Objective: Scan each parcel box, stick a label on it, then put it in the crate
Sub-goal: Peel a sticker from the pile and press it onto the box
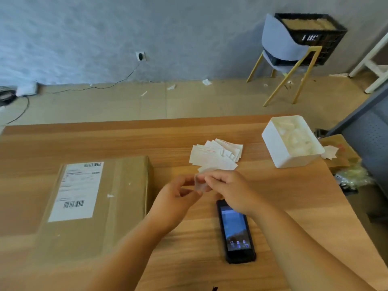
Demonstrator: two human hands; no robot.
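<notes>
A flat brown parcel box (117, 198) lies on the left of the wooden table (283, 206), with a white shipping label (77, 190) stuck on its top. Both hands meet over the table's middle: my left hand (178, 198) and my right hand (228, 190) pinch one small white label (199, 184) between them. Just behind them lies a loose pile of white labels (216, 154). A black handheld scanner (236, 232) lies screen up under my right wrist. The black crate (315, 36) stands on a chair at the far right.
A white plastic bin (291, 141) holding scraps of paper stands at the table's right rear. A grey chair (281, 45) with gold legs carries the crate by the wall. Paper scraps and a cable lie on the floor. A cardboard piece (340, 152) sits past the table's right edge.
</notes>
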